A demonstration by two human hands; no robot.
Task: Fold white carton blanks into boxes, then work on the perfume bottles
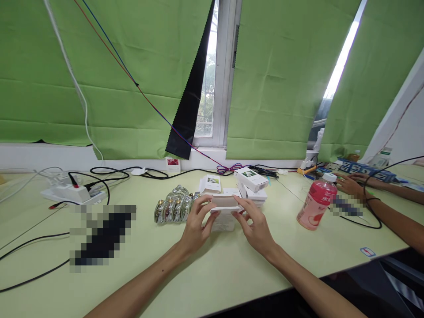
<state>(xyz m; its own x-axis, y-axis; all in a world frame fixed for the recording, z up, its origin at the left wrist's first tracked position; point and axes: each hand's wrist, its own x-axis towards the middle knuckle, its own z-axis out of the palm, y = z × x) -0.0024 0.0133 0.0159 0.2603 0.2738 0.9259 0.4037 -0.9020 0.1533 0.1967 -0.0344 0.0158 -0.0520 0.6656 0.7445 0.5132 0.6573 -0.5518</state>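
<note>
The left hand [194,223] and right hand [257,225] are bare, with slender fingers and narrow wrists. Both slim forearms are bare too, widening gently toward the elbows; the left forearm [145,277] carries one small, dark, round spot [162,270] (perhaps a mole).

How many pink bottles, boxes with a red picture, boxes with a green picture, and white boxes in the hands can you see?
Pink bottle: 1
Box with a red picture: 1
Boxes with a green picture: 2
White box in left hand and right hand: 1
Total: 5
</note>
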